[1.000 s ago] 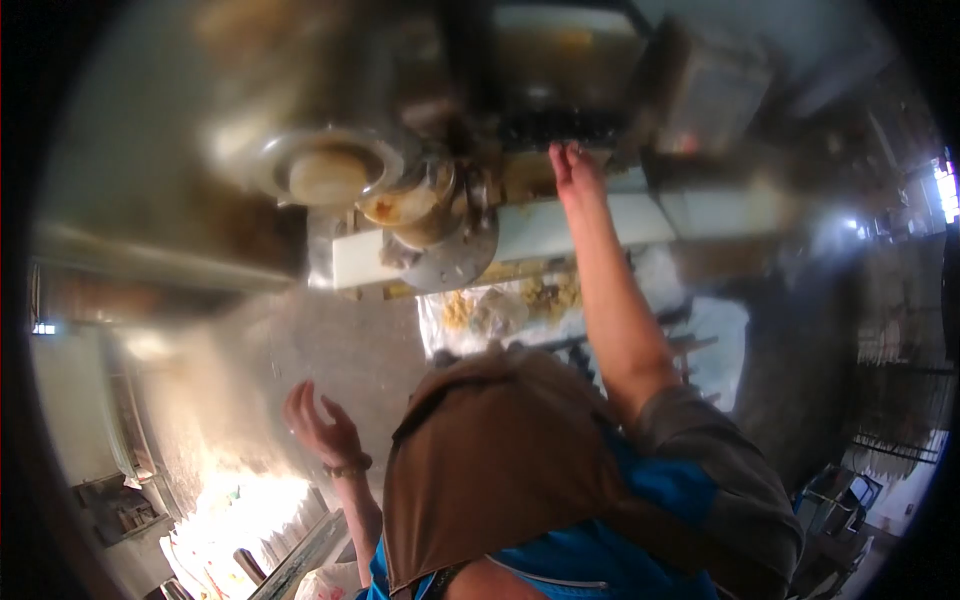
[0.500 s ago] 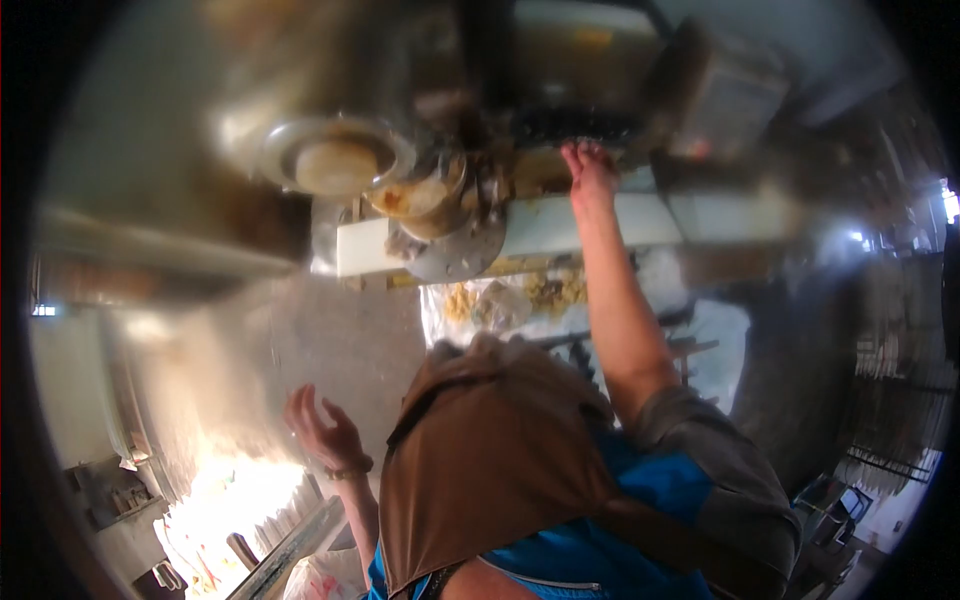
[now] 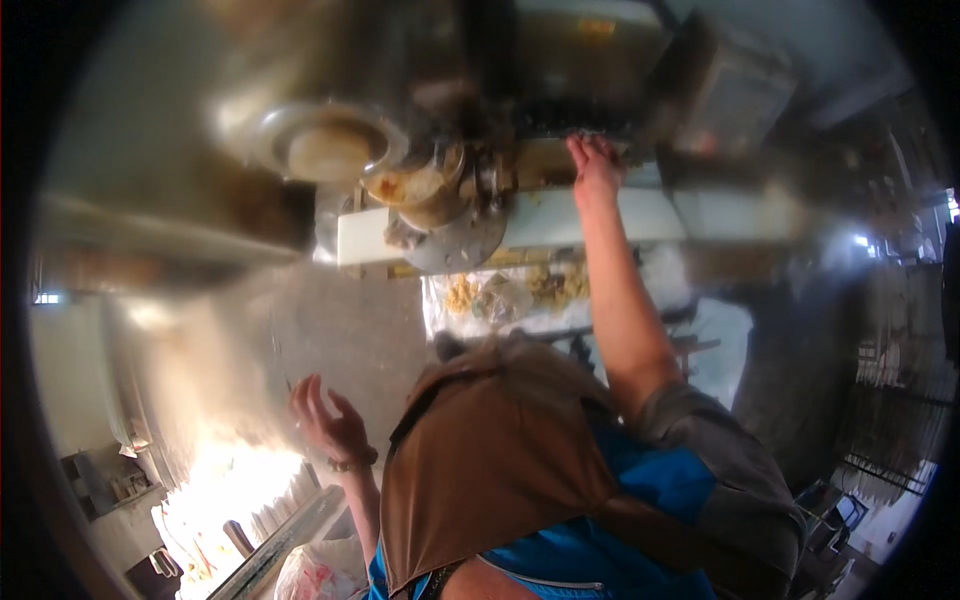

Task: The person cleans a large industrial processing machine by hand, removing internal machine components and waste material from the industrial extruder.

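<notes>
My right hand [image 3: 597, 168] reaches forward to the dark edge of a machine, just beyond a pale conveyor belt [image 3: 545, 222]. Its fingers look stretched out, with nothing visible in them; contact with the machine is too blurred to make out. My left hand [image 3: 330, 425] hangs low at my left side, fingers loosely bent and apart, holding nothing; a band circles its wrist. Left of my right hand are a metal bowl [image 3: 425, 190] with pale and brownish residue and a round metal disc [image 3: 465, 240]. Further left sits a larger round metal rim [image 3: 393, 150] around a pale mass.
Below the belt, yellowish pieces [image 3: 462, 295] and a clear plastic bag [image 3: 500, 300] lie on a white surface. A boxy unit [image 3: 735, 95] stands at the upper right. A plastic bag with red print [image 3: 318, 572] lies by a ledge [image 3: 275, 545] at lower left.
My right hand stays by the machine, its fingers shifted very slightly. The left hand remains low at my side, moved a little to the right. The view has tilted slightly.
</notes>
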Motion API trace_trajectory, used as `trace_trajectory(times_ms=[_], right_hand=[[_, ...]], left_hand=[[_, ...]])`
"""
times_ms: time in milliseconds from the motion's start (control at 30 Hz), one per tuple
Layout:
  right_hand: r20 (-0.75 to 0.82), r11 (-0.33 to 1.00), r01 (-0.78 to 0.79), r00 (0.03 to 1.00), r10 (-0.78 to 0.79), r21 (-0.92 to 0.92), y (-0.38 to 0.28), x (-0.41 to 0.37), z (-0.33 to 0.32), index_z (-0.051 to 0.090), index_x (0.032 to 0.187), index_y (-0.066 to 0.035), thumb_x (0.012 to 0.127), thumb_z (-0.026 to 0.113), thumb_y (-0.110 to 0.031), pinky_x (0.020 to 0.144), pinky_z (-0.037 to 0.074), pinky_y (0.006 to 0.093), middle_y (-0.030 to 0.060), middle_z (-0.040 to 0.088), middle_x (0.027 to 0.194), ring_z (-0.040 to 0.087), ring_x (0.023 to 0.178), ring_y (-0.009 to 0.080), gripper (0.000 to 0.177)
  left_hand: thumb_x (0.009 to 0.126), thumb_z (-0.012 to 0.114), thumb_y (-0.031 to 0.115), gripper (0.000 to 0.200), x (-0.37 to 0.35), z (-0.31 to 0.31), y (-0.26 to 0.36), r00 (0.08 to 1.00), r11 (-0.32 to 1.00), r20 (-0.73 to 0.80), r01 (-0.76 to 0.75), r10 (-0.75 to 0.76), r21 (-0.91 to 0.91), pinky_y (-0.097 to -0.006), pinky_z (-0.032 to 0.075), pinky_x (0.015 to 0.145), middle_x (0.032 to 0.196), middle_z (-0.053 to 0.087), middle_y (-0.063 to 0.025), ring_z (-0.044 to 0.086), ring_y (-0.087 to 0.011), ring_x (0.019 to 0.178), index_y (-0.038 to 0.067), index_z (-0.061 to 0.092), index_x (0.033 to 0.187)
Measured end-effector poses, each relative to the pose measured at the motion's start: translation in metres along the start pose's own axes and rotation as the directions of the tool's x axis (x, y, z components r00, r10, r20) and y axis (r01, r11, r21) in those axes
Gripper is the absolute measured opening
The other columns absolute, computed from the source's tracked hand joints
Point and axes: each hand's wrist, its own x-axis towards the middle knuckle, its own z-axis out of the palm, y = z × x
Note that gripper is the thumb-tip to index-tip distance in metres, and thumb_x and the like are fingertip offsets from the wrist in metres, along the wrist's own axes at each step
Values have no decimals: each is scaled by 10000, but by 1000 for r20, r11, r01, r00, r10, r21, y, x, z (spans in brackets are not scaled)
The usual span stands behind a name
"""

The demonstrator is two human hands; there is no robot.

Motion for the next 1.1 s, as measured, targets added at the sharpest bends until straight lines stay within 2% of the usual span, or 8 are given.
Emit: trace_trajectory(times_ms=[233,400,467,533,633,733,967,1100], right_hand=[[-11,1000,-13,1000,13,13,-3,10,-5,523,999,34,858,596,151,807,652,448,160,616,916,692,842,314,197],[45,968,-210,978,206,137,-18,17,-9,567,914,27,834,533,124,803,657,440,145,628,884,693,814,320,130],[73,967,-215,976,207,136,-16,19,-10,573,901,17,877,599,87,792,660,432,139,645,880,697,800,310,78],[15,985,-165,986,165,56,-10,20,-7,578,884,0,896,680,29,780,661,420,131,661,886,700,796,295,107],[-22,989,-138,990,140,54,-3,24,-9,584,877,-10,884,722,0,784,660,411,126,674,913,704,807,285,139],[70,985,-129,990,121,118,4,28,-20,582,886,-14,881,703,49,792,658,411,128,677,919,704,813,286,137],[11,974,-148,989,148,174,-1,24,-20,621,893,13,887,682,65,807,653,401,129,678,924,697,818,288,81],[5,951,-237,971,241,200,-12,32,-26,644,918,28,886,644,81,799,652,372,134,683,931,698,840,272,62]], left_hand=[[846,610,18,309,-1,-3,5,1000,1000,20,-2,3,-10,-489,493,946,1172,636,-180,586,-386,1109,22,632,1154],[848,606,17,317,-2,-2,1,1000,999,4,-4,4,-33,-485,491,954,1179,637,-178,584,-383,1119,22,634,1164],[850,605,17,314,-1,-3,3,1000,999,8,1,-1,-34,-487,490,957,1179,637,-179,584,-386,1118,21,635,1163],[851,604,17,311,3,0,3,1000,999,9,3,-3,-40,-490,488,959,1178,637,-179,584,-388,1117,21,636,1161],[853,602,15,312,5,4,2,1000,999,10,-28,28,-29,-495,484,963,1179,636,-182,581,-393,1119,21,635,1163],[856,601,14,313,5,8,2,999,998,18,-27,28,-57,-498,479,967,1183,635,-184,574,-395,1129,21,634,1167],[856,599,9,311,6,17,1,998,996,61,-13,19,-86,-500,471,966,1175,638,-196,570,-403,1123,14,634,1164],[848,604,6,308,9,18,5,998,994,56,-17,23,-105,-498,469,961,1166,643,-192,578,-398,1111,18,638,1154]])
